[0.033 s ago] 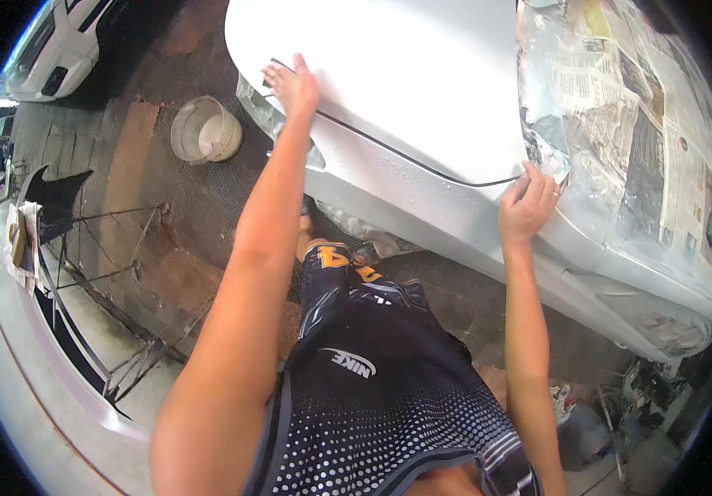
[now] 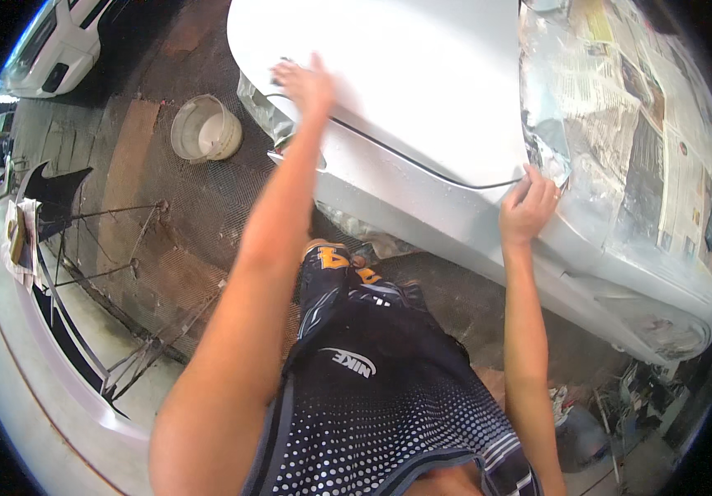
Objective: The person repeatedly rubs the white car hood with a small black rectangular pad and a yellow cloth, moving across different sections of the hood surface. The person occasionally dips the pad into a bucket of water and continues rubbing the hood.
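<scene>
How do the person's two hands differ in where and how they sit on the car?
The left hand reaches far up, fingers spread flat on the bare white panel, and is motion-blurred; the right hand is nearer, sharp, fingers curled at the edge of the newspaper masking. Both touch the car's bodywork.

Single head-worn fisheye view, looking steeply down, close over grey car panel (image 2: 422, 74), rim bending edges

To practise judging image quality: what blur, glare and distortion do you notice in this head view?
Head view: the left hand is motion-blurred on the car panel; the right hand is sharp; daylight washes out the panel's top; fisheye bends the bumper and blackens the corners.
</scene>
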The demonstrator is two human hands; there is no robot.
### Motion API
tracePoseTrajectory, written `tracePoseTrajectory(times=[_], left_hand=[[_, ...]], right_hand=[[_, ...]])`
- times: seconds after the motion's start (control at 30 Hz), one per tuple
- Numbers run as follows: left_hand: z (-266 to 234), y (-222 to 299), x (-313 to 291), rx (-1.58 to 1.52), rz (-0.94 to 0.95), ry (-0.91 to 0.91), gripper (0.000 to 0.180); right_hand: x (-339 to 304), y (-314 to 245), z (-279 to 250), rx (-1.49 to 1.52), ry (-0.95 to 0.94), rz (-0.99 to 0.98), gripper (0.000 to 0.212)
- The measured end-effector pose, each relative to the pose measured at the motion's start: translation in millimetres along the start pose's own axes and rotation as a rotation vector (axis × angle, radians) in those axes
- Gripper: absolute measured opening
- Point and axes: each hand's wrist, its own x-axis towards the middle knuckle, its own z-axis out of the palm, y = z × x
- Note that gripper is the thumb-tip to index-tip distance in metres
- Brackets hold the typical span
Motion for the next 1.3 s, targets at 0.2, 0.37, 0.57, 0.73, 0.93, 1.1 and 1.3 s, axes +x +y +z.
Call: tracePoseTrajectory(times=[0.2,0.37,0.57,0.73,0.93,1.1,1.3], left_hand=[[15.7,15.2,-39.0,-0.134,-0.068,0.005,0.086],[-38.4,31.5,-2.8,-0.375,-0.277,-0.046,0.088],[-35.8,35.7,-72.0,-0.342,-0.104,-0.119,0.084],[-30.2,-24.4,11.0,-0.208,-0.05,-0.001,0.078],[-31.1,-28.6,8.9,-0.219,0.041,-0.096,0.08],[-39.5,-107.5,120.0,-0.144,-0.019,-0.008,0.076],[-38.4,-102.0,49.6,-0.184,0.226,-0.138,0.074]], right_hand=[[-2.5,7.4,-3.6,-0.007,-0.004,-0.004,0.024],[1.8,5.8,4.5,-0.025,-0.013,-0.03,0.02],[0.3,7.6,3.0,-0.053,-0.051,-0.016,0.017],[-0.4,8.6,-1.0,-0.058,-0.091,0.018,0.019],[-7.6,16.9,1.9,-0.1,-0.099,0.018,0.018],[1.9,12.6,3.1,-0.084,-0.115,0.03,0.018],[-10.9,16.9,-8.7,-0.088,-0.105,0.227,0.019]])
